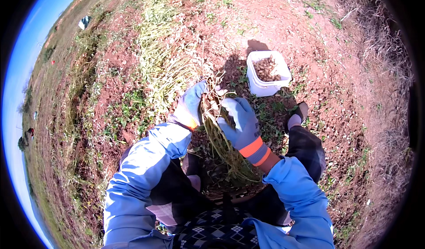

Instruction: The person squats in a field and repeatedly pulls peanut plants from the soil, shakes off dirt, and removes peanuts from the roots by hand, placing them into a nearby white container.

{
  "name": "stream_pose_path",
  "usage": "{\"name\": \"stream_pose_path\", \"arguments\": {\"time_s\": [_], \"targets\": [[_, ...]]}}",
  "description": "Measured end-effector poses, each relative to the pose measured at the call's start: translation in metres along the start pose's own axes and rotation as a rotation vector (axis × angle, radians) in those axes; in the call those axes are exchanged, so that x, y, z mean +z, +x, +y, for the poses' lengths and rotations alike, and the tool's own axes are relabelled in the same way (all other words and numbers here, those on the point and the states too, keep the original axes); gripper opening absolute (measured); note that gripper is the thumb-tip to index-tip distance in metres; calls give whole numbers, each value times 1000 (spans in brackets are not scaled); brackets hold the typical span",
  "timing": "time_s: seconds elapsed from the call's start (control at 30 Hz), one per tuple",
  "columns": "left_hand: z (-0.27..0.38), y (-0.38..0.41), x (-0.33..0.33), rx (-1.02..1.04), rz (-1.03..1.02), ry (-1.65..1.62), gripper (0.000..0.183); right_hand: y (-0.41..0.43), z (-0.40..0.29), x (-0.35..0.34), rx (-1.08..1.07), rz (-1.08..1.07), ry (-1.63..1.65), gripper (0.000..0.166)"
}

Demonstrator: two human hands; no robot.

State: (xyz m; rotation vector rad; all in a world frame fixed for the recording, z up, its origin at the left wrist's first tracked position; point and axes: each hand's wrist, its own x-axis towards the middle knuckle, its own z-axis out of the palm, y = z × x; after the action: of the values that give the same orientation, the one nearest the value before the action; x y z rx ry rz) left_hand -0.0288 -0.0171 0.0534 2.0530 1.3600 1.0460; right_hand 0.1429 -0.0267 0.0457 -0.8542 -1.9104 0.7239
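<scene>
A pulled bunch of peanut plants (220, 139) hangs between my knees, its root end up and its stems trailing down toward my lap. My left hand (190, 103), in a grey-blue work glove, grips the bunch just below the tangled roots (212, 98). At the right side of the roots is my right hand (241, 119), gloved alike with an orange-striped cuff. Its thumb and fingers are curved around a gap near the pods; whether they pinch one is unclear. Beyond it stands a white plastic bucket (264, 89) partly filled with peanuts in the shell (265, 69).
A row of pulled peanut plants (157, 40) lies on the reddish soil ahead and to the left. My shoe (297, 116) is close to the bucket's near side. Dry grass (382, 40) borders the right. A pale sack (84, 22) is far off at upper left.
</scene>
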Motion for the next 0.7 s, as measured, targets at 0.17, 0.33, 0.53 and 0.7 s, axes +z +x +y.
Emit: {"name": "stream_pose_path", "arguments": {"time_s": [0.17,0.33,0.53,0.7], "targets": [[16,3,13,-77,35,-442,25,1,4,6,-22,-30,-39,39],[9,0,19,6,97,-162,28,-4,5,10,-29,-64,-117,44],[18,-3,16,-137,33,1,57,-1,11,15,22,-3,-74,39],[-19,-6,23,10,-1,88,64,2,14,15,150,-102,144,35]]}}
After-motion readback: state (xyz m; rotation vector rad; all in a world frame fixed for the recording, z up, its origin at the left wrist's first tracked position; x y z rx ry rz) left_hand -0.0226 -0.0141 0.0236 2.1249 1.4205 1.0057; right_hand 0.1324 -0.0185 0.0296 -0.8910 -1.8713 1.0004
